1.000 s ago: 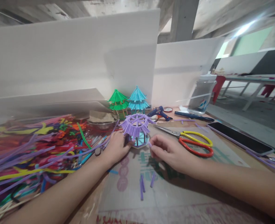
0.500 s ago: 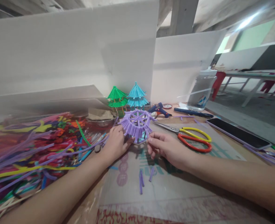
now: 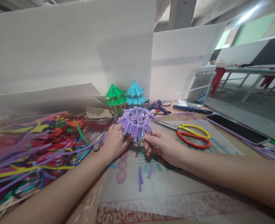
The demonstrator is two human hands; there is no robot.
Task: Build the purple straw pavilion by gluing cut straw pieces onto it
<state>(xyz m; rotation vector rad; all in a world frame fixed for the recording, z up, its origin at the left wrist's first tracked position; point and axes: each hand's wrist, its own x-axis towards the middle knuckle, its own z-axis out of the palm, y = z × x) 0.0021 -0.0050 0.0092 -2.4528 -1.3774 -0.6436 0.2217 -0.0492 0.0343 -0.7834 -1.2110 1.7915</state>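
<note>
A ring-shaped purple pipe-cleaner roof (image 3: pixel 137 120), with spokes across its top and a fringe sloping down all round, is held up over the table between both hands. My left hand (image 3: pixel 116 140) is closed on its left side, thumb under the lower rim. At its lower right edge, the fingertips of my right hand (image 3: pixel 159 144) are pinched together; whether a small piece is between them I cannot make out. Short cut purple pipe-cleaner pieces (image 3: pixel 139 179) lie on the sheet below. Scissors (image 3: pixel 193 135) with yellow and red handles rest to the right.
Green (image 3: pixel 115 95) and blue (image 3: pixel 135 93) pipe-cleaner pagodas stand behind, beside a glue gun (image 3: pixel 160 107). Loose pipe cleaners (image 3: pixel 34 149) pile up on the left. A phone (image 3: pixel 236 128), a dark-handled tool (image 3: pixel 192 109) and a clear water bottle (image 3: pixel 201 87) are on the right.
The view has shifted slightly, so everything sits a little higher and further left. My right fingertips have moved slightly left along the purple roof's lower edge; my left hand keeps its hold.
</note>
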